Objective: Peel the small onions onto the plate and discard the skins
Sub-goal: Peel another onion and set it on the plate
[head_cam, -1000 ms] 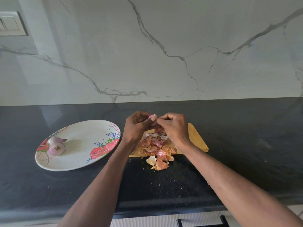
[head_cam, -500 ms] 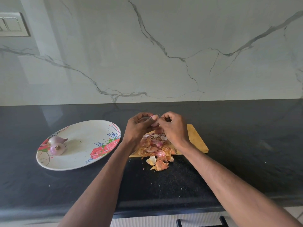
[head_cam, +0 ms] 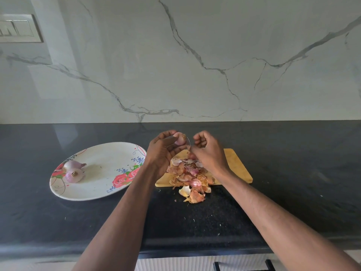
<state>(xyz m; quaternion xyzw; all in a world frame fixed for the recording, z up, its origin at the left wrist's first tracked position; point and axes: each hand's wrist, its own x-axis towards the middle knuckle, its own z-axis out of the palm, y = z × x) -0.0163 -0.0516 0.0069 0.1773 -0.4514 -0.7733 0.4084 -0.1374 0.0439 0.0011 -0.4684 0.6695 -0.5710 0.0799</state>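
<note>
**Peeling a small onion over the board**

The left hand is holding a small onion between thumb and curled fingers, above the far end of the wooden board; the right hand is sitting just beside it, its fingers curled and pinching what looks like a thin strip of skin; the strip is too small to tell surely. I am judging that the onion is light and firm, but smooth and a little slippery where it is bare, so it is better to grip it around the middle and pull the dry skin from the tip. The skin is looking papery and is tearing easily. A pile of skins is lying under the hands, some spilling onto the dark counter. Two peeled onions are resting on the flowered plate, well to the left of the hands.
</note>
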